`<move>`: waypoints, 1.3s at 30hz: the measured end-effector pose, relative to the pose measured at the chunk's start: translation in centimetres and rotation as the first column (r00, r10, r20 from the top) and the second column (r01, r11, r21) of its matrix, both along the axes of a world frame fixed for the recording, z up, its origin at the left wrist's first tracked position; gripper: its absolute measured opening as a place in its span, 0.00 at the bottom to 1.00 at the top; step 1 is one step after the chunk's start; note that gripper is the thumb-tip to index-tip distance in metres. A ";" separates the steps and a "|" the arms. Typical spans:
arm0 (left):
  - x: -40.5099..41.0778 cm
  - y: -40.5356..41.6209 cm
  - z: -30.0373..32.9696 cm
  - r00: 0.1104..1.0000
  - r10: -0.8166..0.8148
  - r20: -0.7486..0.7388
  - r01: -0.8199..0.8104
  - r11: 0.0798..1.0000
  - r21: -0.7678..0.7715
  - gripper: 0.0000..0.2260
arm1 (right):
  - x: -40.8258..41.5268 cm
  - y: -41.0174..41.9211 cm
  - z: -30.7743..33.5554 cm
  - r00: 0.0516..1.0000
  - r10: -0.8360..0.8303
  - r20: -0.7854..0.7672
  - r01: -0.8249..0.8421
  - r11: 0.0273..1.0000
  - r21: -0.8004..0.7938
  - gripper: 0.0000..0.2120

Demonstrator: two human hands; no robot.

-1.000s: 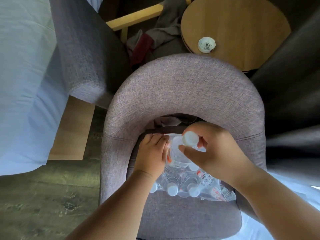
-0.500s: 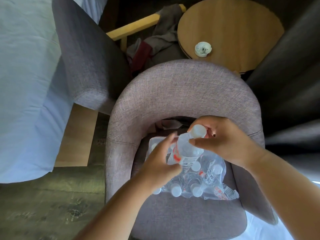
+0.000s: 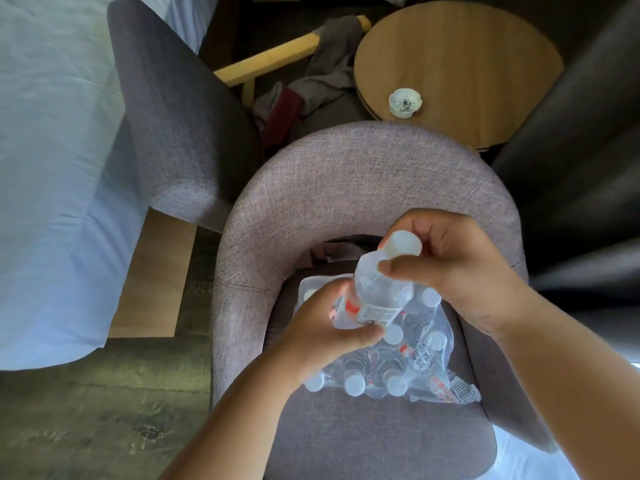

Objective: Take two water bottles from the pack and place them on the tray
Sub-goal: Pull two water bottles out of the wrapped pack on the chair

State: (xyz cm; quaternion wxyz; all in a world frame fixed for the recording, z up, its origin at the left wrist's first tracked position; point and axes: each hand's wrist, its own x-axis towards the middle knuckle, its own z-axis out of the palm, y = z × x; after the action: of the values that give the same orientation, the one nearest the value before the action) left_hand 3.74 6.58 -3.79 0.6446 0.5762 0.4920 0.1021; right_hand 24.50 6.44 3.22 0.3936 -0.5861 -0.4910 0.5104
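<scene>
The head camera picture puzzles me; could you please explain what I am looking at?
There is no machine here. A person wears a camera on the head, looking down at their own bare hands. The right hand pinches a water bottle near its white cap, and the left hand supports its lower end. Beneath lies a plastic-wrapped pack of bottles on a grey chair. Behind stands a round wooden table with a small white dish. No tray is visible.

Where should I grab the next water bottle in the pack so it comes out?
Probably by the neck just under a white cap, coming straight down from above. The bottles in the pack stand upright and tight together on the chair seat, so only their capped tops stick out; the plastic wrap hides their sides.
</scene>
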 end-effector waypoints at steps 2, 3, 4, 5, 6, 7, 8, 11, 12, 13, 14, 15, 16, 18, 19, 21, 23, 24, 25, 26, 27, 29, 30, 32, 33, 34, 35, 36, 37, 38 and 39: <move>-0.1 0.3 0.2 1.000 0.011 -0.005 -0.011 0.999 -0.043 0.29 | 0.0 1.0 1.1 0.988 -0.032 -0.151 0.034 0.999 0.010 0.06; -0.1 0.4 0.2 1.000 0.015 -0.005 -0.015 0.998 -0.059 0.30 | 0.0 1.5 1.6 0.976 -0.036 -0.214 0.039 0.999 0.012 0.05; -0.1 0.5 0.3 1.000 0.017 0.008 -0.016 0.997 -0.070 0.29 | -0.2 2.1 2.0 0.967 -0.036 -0.251 0.042 0.999 0.016 0.04; 0.0 0.5 0.2 1.000 0.008 0.029 -0.006 0.997 -0.076 0.28 | -0.3 2.6 2.2 0.964 -0.036 -0.262 0.041 0.999 0.014 0.04; 0.1 0.4 0.3 0.999 0.000 0.050 0.004 0.997 -0.081 0.27 | -0.5 3.1 2.3 0.967 -0.039 -0.253 0.043 0.999 0.008 0.03; 0.2 0.3 0.3 0.998 0.002 0.068 0.004 0.996 -0.086 0.26 | -0.6 3.5 2.3 0.970 -0.044 -0.239 0.046 0.999 0.001 0.05; 0.2 0.3 0.3 0.997 0.018 0.081 -0.010 0.996 -0.092 0.25 | -0.7 3.8 2.1 0.973 -0.046 -0.227 0.047 0.999 -0.003 0.09; 0.0 0.1 -0.4 0.992 0.062 0.113 -0.051 0.994 -0.100 0.23 | -1.0 3.5 1.6 0.982 -0.054 -0.182 0.054 0.999 -0.007 0.13; -0.2 0.0 -0.5 0.988 0.085 0.128 -0.070 0.991 -0.116 0.22 | -1.2 2.9 1.4 0.986 -0.089 -0.142 0.090 0.996 0.003 0.14; -0.4 -0.1 -0.8 0.983 0.116 0.140 -0.097 0.986 -0.137 0.23 | -1.2 2.2 1.0 0.985 -0.156 -0.074 0.158 0.987 0.021 0.17; -0.7 -0.3 -1.0 0.977 0.148 0.154 -0.124 0.980 -0.158 0.24 | -1.3 1.3 0.2 0.969 -0.246 0.029 0.244 0.968 0.056 0.21; -0.9 -0.4 -1.3 0.969 0.181 0.167 -0.151 0.972 -0.178 0.26 | -1.3 0.4 -0.6 0.927 -0.336 0.169 0.324 0.941 0.094 0.23; -1.1 -0.6 -1.5 0.961 0.211 0.178 -0.176 0.965 -0.195 0.29 | -1.4 -0.5 -1.5 0.861 -0.384 0.333 0.366 0.923 0.120 0.23; -1.4 -0.7 -2.0 0.944 0.265 0.197 -0.222 0.950 -0.218 0.31 | -2.0 -2.3 -3.4 0.727 -0.221 0.651 0.286 0.958 0.006 0.19; -1.5 -0.8 -2.1 0.937 0.282 0.205 -0.235 0.945 -0.228 0.31 | -2.5 -3.2 -4.3 0.681 -0.054 0.730 0.206 0.971 -0.121 0.16; -1.6 -0.9 -2.3 0.934 0.291 0.208 -0.239 0.940 -0.244 0.29 | -3.8 -4.8 -5.6 0.646 0.159 0.747 0.111 0.948 -0.298 0.08; -1.7 -0.9 -2.4 0.941 0.276 0.196 -0.226 0.943 -0.246 0.28 | -4.6 -6.0 -6.4 0.615 0.223 0.756 0.075 0.938 -0.338 0.12; -1.7 -1.0 -2.5 0.945 0.268 0.190 -0.218 0.944 -0.248 0.29 | -4.8 -6.4 -6.9 0.566 0.253 0.785 0.048 0.940 -0.338 0.14; -1.7 -1.1 -2.6 0.948 0.260 0.181 -0.211 0.945 -0.251 0.31 | -4.9 -6.8 -7.4 0.511 0.276 0.814 0.027 0.941 -0.336 0.15; -1.7 -1.2 -2.7 0.953 0.251 0.170 -0.204 0.946 -0.253 0.33 | -5.1 -7.2 -8.0 0.457 0.306 0.835 0.014 0.936 -0.351 0.15; -1.7 -1.3 -2.8 0.957 0.243 0.158 -0.199 0.947 -0.253 0.34 | -5.3 -7.5 -8.7 0.399 0.318 0.860 0.003 0.938 -0.348 0.15; -1.6 -1.4 -2.9 0.964 0.228 0.139 -0.188 0.949 -0.252 0.36 | -5.6 -7.7 -9.9 0.324 0.356 0.877 0.009 0.925 -0.379 0.19; -1.6 -1.5 -3.0 0.967 0.221 0.128 -0.184 0.949 -0.255 0.37 | -5.6 -7.8 -10.4 0.305 0.350 0.886 0.013 0.928 -0.372 0.22; -1.5 -1.5 -3.0 0.972 0.205 0.114 -0.170 0.951 -0.259 0.38 | -5.4 -7.7 -11.2 0.268 0.322 0.908 -0.007 0.943 -0.332 0.26; -1.5 -1.4 -3.0 0.973 0.202 0.112 -0.167 0.951 -0.259 0.37 | -5.4 -7.6 -11.3 0.257 0.337 0.906 -0.007 0.938 -0.347 0.27; -1.5 -1.4 -3.1 0.973 0.199 0.113 -0.164 0.952 -0.257 0.36 | -5.4 -7.5 -11.6 0.257 0.361 0.896 0.000 0.928 -0.374 0.27; -1.6 -1.4 -3.1 0.974 0.197 0.113 -0.162 0.952 -0.258 0.36 | -5.4 -7.4 -11.9 0.255 0.378 0.890 0.011 0.919 -0.394 0.27; -1.6 -1.4 -3.2 0.974 0.197 0.115 -0.162 0.952 -0.259 0.35 | -5.3 -7.4 -12.1 0.244 0.383 0.891 0.019 0.917 -0.399 0.27; -1.6 -1.4 -3.3 0.973 0.200 0.114 -0.165 0.951 -0.262 0.35 | -5.3 -7.3 -12.4 0.235 0.380 0.895 0.018 0.919 -0.395 0.26; -1.7 -1.4 -3.3 0.972 0.205 0.114 -0.169 0.949 -0.267 0.35 | -5.2 -7.3 -12.6 0.236 0.380 0.894 0.013 0.919 -0.394 0.26; -1.7 -1.4 -3.4 0.971 0.210 0.114 -0.173 0.947 -0.271 0.35 | -5.1 -7.3 -12.7 0.239 0.387 0.891 -0.004 0.918 -0.397 0.25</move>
State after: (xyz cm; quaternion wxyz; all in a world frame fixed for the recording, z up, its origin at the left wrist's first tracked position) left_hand 2.06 5.17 -7.16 0.7346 0.4277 0.5078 0.1400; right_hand 19.41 -0.89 -9.50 -0.1505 -0.7603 -0.6093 0.1674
